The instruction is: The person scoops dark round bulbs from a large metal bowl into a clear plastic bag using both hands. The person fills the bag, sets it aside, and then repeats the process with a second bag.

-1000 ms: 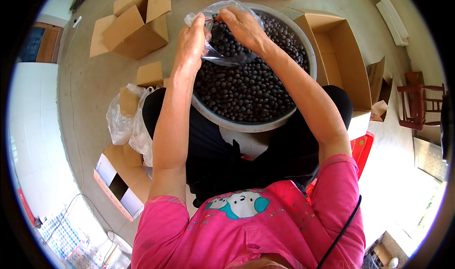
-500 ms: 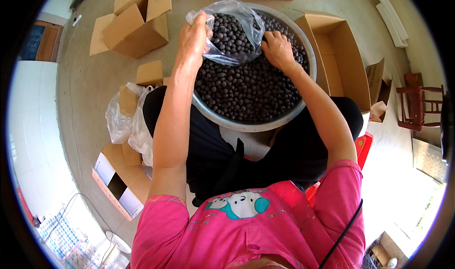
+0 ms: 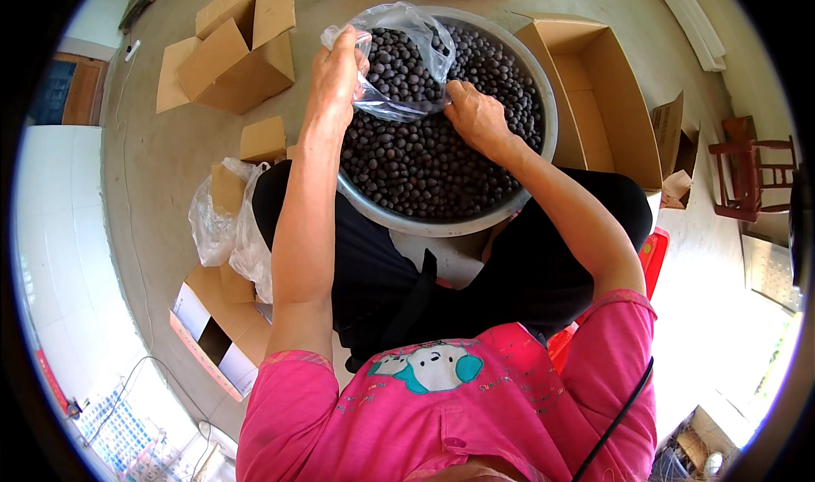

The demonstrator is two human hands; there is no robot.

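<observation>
A wide metal basin point(image 3: 548, 112) stands between my knees, heaped with small round dark nuts or seeds point(image 3: 424, 172) whose exact kind I cannot tell. Over its far left part is a clear plastic bag point(image 3: 399, 112), its mouth spread and more of the dark balls showing inside. My left hand point(image 3: 338, 64) is closed on the bag's left rim. On the opposite side, my right hand point(image 3: 477, 115) pinches the right edge of the same rim, just above the heap.
An open cardboard box point(image 3: 598, 100) stands right of the basin, another box point(image 3: 233, 62) at the far left. Crumpled plastic bags point(image 3: 222, 219) lie beside my left knee, with a box point(image 3: 216, 321) nearer me. A wooden chair point(image 3: 751, 176) is at the right.
My right hand has drawn back from the dark balls beside the bag and now grips the rim. The whole view has shifted slightly; my left hand keeps its hold.
</observation>
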